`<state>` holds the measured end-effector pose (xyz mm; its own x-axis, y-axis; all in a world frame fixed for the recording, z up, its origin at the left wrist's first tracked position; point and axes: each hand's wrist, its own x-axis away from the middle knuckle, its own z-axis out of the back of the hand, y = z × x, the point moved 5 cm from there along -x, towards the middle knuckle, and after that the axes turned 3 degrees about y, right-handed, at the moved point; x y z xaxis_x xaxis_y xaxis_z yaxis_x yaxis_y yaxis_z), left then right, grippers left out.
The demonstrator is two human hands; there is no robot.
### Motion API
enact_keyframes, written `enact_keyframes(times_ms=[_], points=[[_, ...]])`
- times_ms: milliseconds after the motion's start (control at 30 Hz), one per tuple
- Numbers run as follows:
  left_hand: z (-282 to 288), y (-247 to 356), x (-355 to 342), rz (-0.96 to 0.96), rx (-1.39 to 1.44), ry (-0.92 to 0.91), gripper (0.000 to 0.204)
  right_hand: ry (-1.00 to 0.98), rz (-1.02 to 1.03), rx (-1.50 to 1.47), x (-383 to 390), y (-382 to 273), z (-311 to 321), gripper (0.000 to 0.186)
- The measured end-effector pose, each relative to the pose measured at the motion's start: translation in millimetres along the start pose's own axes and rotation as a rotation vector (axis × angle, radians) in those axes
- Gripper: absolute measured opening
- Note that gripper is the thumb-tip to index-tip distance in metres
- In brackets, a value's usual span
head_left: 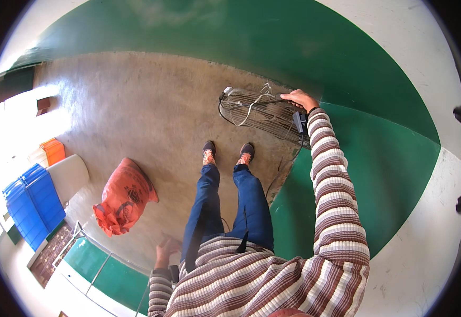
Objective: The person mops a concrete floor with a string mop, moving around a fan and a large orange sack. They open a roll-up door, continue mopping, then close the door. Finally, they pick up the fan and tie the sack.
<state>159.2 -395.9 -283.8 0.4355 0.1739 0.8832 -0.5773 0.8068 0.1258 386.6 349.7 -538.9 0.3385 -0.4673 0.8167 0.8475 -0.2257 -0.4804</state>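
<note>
My right hand (pixel 301 99) reaches far out along the wall, fingers closed at the upper edge of a long wire-mesh frame (pixel 264 113). A dark cable or rod runs across the mesh into the fingers; exactly what they grip is partly hidden. Looped over the mesh is a white cord (pixel 250 110), with small white hooks (pixel 265 88) at the far edge. A black box-shaped fitting (pixel 299 122) sits at its right end, a cable hanging from it. My left hand (pixel 167 249), slightly blurred, is beside my left hip, fingers loosely apart and holding nothing.
A full red sack (pixel 127 196) lies on the concrete floor (pixel 151 111) to my left. Beyond it are a blue bin (pixel 35 203), a pale container (pixel 69 177) and an orange crate (pixel 52 151). Green-and-white walls (pixel 367 174) rise ahead and on my right. A metal rail (pixel 98 272) stands lower left.
</note>
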Motion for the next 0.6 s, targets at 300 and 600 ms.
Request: enact_keyframes(times_ms=[300, 600], points=[[-22, 47, -9, -0.144, -0.016, -0.012, 0.03, 0.004, 0.179, -0.501, -7, 18, 17, 0.023], [-23, 90, 0, -0.305, 0.031, -0.102, 0.031, 0.557, 0.486, -0.047, 43, 58, 52, 0.019]])
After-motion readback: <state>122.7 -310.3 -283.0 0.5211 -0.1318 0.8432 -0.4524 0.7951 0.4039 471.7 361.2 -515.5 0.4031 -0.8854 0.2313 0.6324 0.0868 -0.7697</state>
